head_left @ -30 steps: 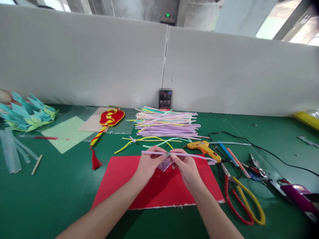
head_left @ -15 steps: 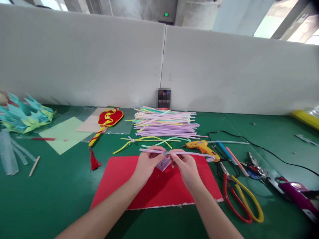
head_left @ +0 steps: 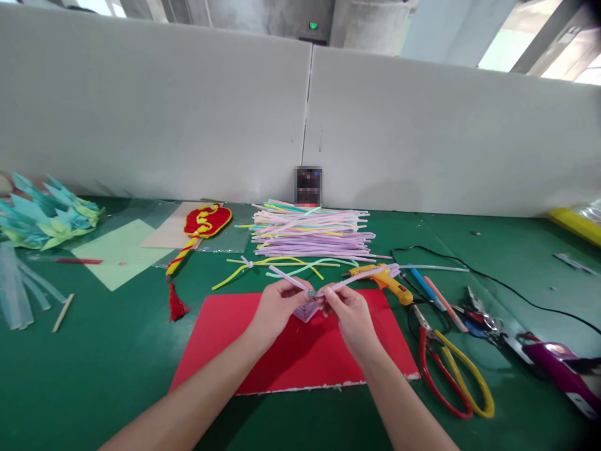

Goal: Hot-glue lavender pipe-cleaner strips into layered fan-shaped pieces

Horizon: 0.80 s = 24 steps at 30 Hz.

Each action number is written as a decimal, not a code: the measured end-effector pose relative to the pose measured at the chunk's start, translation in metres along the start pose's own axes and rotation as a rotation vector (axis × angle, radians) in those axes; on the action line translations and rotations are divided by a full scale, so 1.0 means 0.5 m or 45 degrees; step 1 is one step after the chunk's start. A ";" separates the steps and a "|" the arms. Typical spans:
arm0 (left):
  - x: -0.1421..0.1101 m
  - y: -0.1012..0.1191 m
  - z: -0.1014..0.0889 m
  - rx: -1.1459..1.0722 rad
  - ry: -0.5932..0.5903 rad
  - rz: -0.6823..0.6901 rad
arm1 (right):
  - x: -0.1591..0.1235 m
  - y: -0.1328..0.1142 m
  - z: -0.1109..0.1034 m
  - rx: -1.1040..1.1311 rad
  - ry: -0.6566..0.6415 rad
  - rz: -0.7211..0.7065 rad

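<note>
Above the red board [head_left: 300,351], both hands hold a lilac pipe cleaner [head_left: 357,280] with fingers closed. My left hand [head_left: 278,311] pinches it near its bend, and its shorter end sticks up to the left. My right hand [head_left: 348,311] pinches the other side, from which a longer end with a curled tip rises to the right. Between the hands hangs a lilac piece of nested V shapes [head_left: 307,311], partly hidden by the fingers. A small greyish round spot shows at the bend by the left fingertips; I cannot tell what it is.
A pile of pastel pipe cleaners [head_left: 312,235] lies behind the hands. To the right are a yellow glue gun [head_left: 399,290], red-and-yellow pliers [head_left: 455,369] and a black cord [head_left: 511,288]. Leftward lie a red-yellow tasselled fan [head_left: 206,221], green paper [head_left: 124,254] and blue-green paper leaves [head_left: 47,216].
The pipe cleaner, nearly straight before, is now bent into a wide V between my fingertips. Its right end has swung up and its left end has tilted upward. The hands have barely moved.
</note>
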State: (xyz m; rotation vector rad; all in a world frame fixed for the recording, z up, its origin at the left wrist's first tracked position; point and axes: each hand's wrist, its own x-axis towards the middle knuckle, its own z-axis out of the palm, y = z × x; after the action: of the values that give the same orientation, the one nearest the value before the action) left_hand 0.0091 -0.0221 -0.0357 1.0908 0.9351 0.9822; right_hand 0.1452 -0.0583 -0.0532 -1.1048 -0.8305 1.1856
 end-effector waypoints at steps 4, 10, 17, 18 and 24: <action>-0.001 0.002 -0.003 -0.015 -0.177 0.008 | -0.002 -0.005 -0.001 -0.012 -0.097 -0.024; 0.006 -0.003 -0.011 0.135 -0.140 0.061 | 0.000 -0.008 -0.001 -0.066 -0.049 -0.059; 0.009 -0.002 -0.013 0.198 -0.170 0.079 | -0.001 -0.008 0.002 -0.049 0.010 -0.076; 0.007 0.000 -0.012 0.198 -0.183 0.077 | -0.001 -0.009 0.002 -0.052 -0.002 -0.078; 0.004 -0.007 -0.010 0.197 -0.146 0.069 | 0.003 -0.005 -0.001 -0.042 0.031 -0.072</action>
State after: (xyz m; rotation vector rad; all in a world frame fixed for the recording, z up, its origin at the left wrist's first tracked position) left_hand 0.0055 -0.0192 -0.0403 1.2952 0.9032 0.8924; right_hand 0.1468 -0.0569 -0.0508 -1.1133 -0.8598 1.1126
